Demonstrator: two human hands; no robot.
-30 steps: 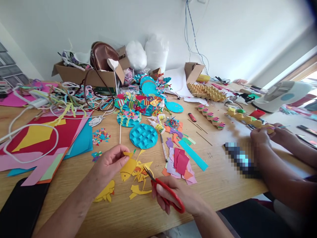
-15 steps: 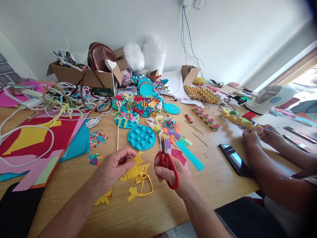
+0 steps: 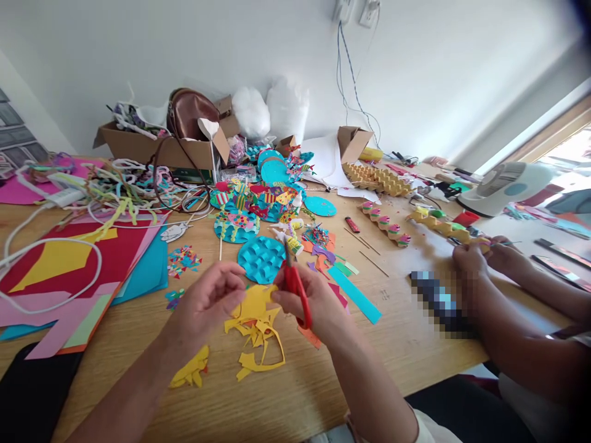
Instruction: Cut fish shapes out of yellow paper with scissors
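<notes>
Yellow paper piece (image 3: 257,301) is located between the two hands, just above the yellow paper scraps (image 3: 262,367) on the wooden table (image 3: 258,412). Its long axis runs roughly left to right, right end tilted slightly away from the wearer; which end is the front cannot be told, as fingers cover both edges. Right hand (image 3: 318,301) grasps the red scissors (image 3: 300,295), its thumb also at the paper's right edge. Scissors point away from the wearer, long axis nearly fore-and-aft, tips leaning a little left; blades seen almost edge-on, so whether they are parted is unclear. Left hand (image 3: 205,304) has thumb and fingers curled at the paper's left edge; whether they pinch it cannot be told. Surroundings: textured turquoise disc (image 3: 262,259) just beyond the paper; scissor tips overlap the glue bottle (image 3: 294,245) in view; right hand partly covers the coloured offcuts beside it. Turquoise strip (image 3: 355,294) lies to the right, slanting toward the near right. Second yellow pile (image 3: 191,369) near the left forearm; confetti (image 3: 183,261) beyond the left hand. Far left, coloured sheets (image 3: 129,252) with a white cable (image 3: 98,258) looped over them. At right, a co-worker's hands (image 3: 470,264) hold a yellow carton strip (image 3: 431,223).
</notes>
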